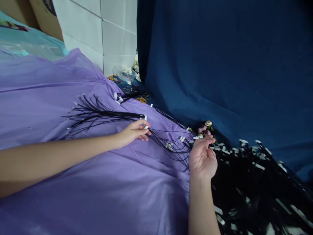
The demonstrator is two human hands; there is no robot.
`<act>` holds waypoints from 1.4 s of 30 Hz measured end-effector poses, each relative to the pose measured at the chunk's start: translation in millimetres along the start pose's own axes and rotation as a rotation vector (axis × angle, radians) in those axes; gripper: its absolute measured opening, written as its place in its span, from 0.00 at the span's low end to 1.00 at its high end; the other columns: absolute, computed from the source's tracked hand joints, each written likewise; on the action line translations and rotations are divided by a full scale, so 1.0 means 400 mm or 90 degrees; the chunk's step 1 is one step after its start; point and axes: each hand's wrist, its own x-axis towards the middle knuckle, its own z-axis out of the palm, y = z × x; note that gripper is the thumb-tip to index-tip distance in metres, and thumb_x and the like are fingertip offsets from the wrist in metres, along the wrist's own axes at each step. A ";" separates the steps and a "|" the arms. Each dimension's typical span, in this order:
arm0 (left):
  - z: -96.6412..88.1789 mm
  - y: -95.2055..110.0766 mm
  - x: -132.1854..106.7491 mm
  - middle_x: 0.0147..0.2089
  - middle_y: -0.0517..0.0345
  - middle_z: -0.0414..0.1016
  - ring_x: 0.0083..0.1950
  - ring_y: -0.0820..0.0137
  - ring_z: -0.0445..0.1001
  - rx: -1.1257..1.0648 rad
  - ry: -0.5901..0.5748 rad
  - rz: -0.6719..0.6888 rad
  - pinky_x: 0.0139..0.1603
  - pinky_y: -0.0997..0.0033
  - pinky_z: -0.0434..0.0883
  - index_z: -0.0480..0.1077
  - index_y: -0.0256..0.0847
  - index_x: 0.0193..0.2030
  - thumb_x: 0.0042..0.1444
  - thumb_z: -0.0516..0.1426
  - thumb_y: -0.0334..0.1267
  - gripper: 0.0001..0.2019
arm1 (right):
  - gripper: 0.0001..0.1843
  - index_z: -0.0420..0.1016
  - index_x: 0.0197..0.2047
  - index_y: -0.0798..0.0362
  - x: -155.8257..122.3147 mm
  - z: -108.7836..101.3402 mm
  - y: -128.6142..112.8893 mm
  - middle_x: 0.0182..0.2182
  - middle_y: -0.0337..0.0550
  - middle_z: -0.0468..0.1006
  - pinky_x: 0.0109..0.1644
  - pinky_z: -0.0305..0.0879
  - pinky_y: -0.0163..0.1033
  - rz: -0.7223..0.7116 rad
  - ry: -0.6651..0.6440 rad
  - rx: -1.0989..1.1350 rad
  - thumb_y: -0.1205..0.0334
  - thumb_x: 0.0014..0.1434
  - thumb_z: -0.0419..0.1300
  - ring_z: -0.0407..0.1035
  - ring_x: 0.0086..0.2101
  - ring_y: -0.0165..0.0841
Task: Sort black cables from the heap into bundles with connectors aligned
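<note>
My left hand (134, 132) lies on a purple sheet (73, 169), its fingers pinched on the tagged end of a bundle of thin black cords (97, 115) that fans out to the left. My right hand (202, 156) rests palm up at the sheet's right edge. Its fingers curl at a few thin black strands (171, 147) with white tags. A small bunch of artificial flowers (205, 128) lies just beyond its fingertips.
A large heap of black cords with white tags (256, 182) fills the lower right. A dark blue cloth (232, 65) hangs behind it. A clear plastic bowl (123, 72) sits by the white tiled wall (102, 29). Cardboard boxes (46, 16) stand upper left.
</note>
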 end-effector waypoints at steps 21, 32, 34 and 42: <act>0.025 -0.017 -0.029 0.39 0.58 0.75 0.31 0.72 0.76 0.013 -0.143 0.034 0.36 0.69 0.68 0.59 0.40 0.43 0.57 0.58 0.42 0.13 | 0.19 0.72 0.47 0.42 -0.014 0.070 -0.003 0.30 0.27 0.81 0.22 0.69 0.24 0.127 -0.018 0.251 0.66 0.52 0.66 0.68 0.18 0.19; 0.039 0.011 -0.046 0.39 0.55 0.75 0.29 0.71 0.77 -0.047 -0.196 -0.002 0.36 0.67 0.70 0.58 0.39 0.43 0.58 0.58 0.37 0.12 | 0.10 0.73 0.38 0.54 -0.059 0.159 0.091 0.28 0.41 0.81 0.27 0.67 0.32 -0.001 0.003 -0.483 0.62 0.53 0.66 0.72 0.24 0.28; 0.042 0.018 -0.049 0.39 0.55 0.75 0.29 0.71 0.77 -0.072 -0.192 -0.026 0.36 0.67 0.70 0.58 0.38 0.43 0.57 0.58 0.36 0.12 | 0.08 0.74 0.37 0.54 -0.068 0.165 0.091 0.29 0.40 0.81 0.28 0.68 0.31 -0.082 -0.002 -0.557 0.63 0.53 0.66 0.72 0.24 0.27; 0.045 0.030 -0.057 0.41 0.54 0.76 0.29 0.70 0.77 -0.177 -0.222 -0.071 0.39 0.62 0.73 0.59 0.39 0.43 0.55 0.59 0.35 0.13 | 0.06 0.73 0.36 0.52 -0.088 0.187 0.087 0.28 0.36 0.80 0.28 0.66 0.32 -0.285 0.010 -0.684 0.68 0.54 0.65 0.70 0.23 0.26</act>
